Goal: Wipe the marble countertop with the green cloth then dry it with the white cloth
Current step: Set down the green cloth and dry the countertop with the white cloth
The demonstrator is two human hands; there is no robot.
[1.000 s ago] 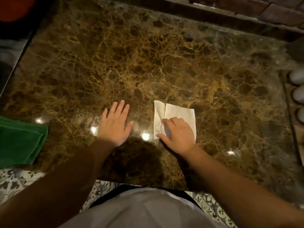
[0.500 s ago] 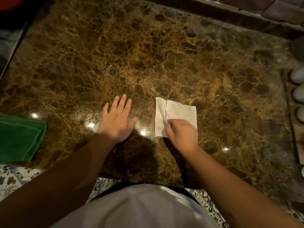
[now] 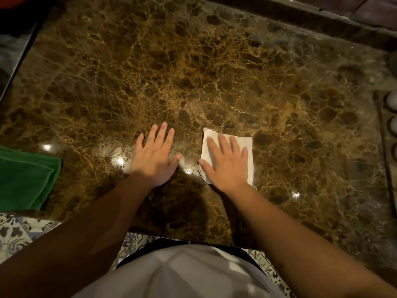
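A brown veined marble countertop (image 3: 193, 72) fills the view. On it, near the front edge, lies a small folded white cloth (image 3: 247, 145). My right hand (image 3: 225, 164) rests flat on this cloth, fingers spread, palm pressing it to the marble. My left hand (image 3: 154, 155) lies flat on the bare marble just left of it, fingers apart and holding nothing. A folded green cloth (image 3: 23, 177) sits at the counter's front left corner, well away from both hands.
A dark tray (image 3: 386, 160) with round white objects lines the right edge. A raised dark ledge (image 3: 322, 16) runs along the back. Patterned floor tiles (image 3: 19, 233) show below the front edge.
My right hand went from pinching the white cloth's near edge with curled fingers to lying flat and spread on top of it. My left hand stayed flat on the marble.
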